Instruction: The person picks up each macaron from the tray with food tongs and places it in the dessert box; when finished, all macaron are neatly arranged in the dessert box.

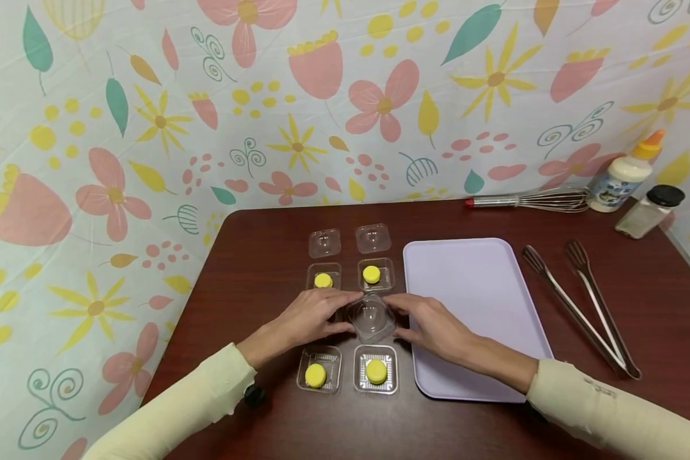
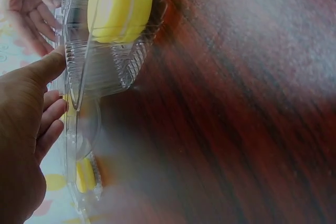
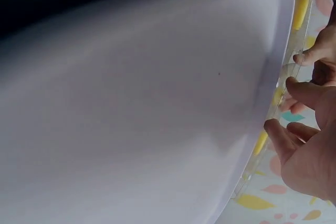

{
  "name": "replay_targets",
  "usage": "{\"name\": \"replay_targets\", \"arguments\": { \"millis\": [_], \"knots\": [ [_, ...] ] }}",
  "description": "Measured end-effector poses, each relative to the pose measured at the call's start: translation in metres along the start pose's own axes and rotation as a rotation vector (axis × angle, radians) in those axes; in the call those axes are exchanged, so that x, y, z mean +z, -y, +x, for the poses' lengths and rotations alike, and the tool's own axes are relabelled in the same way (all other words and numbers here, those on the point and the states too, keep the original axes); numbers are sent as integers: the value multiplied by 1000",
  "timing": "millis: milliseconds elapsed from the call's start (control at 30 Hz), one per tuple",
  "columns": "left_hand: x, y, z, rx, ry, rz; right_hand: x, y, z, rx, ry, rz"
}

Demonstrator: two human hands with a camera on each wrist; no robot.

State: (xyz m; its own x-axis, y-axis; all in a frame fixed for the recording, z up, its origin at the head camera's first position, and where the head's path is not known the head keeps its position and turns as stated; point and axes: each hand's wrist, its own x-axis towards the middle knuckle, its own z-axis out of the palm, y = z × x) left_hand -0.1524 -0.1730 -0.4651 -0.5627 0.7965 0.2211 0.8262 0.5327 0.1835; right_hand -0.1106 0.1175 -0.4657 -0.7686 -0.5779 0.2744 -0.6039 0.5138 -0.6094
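Left hand (image 1: 316, 313), right hand (image 1: 434, 322) flank clear lid (image 1: 370, 316), fingers apart; likely closing near-right box (image 1: 390, 358); next probably needs folding nearward

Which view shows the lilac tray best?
The head view: most of the lilac tray is visible, with rim showing on all four sides. The right wrist view shows a close, cropped part; the left wrist view shows none.
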Motion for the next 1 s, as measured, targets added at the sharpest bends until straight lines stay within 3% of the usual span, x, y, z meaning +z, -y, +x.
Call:
{"name": "replay_targets", "arguments": {
  "millis": [667, 1000],
  "knots": [
    [1, -4, 3, -2, 9, -45, 8, -4, 5, 42, 25, 79],
    [-2, -7, 6, 4, -46, -51, 3, -4, 4, 80, -5, 173]
  ]
}}
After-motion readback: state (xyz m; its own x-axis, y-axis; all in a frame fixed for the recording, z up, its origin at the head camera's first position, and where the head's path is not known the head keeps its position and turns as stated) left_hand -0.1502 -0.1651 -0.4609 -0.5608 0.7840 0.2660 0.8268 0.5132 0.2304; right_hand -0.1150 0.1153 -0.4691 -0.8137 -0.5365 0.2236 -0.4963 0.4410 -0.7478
